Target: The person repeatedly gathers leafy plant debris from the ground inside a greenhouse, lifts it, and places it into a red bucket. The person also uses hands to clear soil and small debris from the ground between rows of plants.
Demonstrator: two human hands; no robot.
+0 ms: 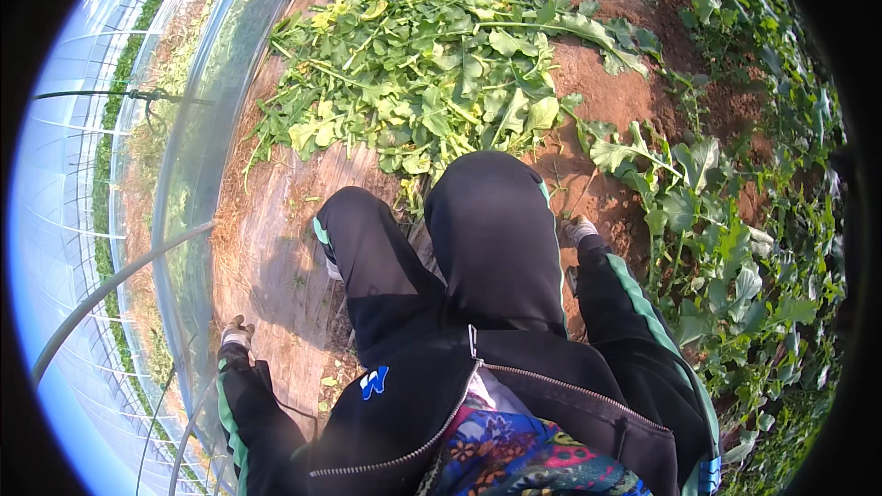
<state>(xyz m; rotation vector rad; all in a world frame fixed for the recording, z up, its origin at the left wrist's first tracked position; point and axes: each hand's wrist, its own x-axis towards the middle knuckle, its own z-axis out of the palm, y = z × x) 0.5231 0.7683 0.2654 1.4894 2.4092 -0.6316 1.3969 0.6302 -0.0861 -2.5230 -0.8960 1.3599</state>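
My left hand (237,332), in a soiled work glove, is at the lower left, over the wrinkled ground sheet (286,275) and close to the clear plastic side wall (180,248). Its fingers are too small to read, and I see nothing held in it. My right hand (580,229), also gloved, is low beside my right knee (493,213), over reddish soil (592,193). Part of it is hidden by the sleeve, so its grip is unclear. Before my knees lies a broad heap of picked green leaves (413,76), some yellowing.
Leafy plants (723,269) grow in a dense row along the right. Loose leaves (641,151) lie between row and heap. A curved metal pipe (117,282) arches at the left, beside the plastic wall. Dry straw (231,234) lies along the wall's foot.
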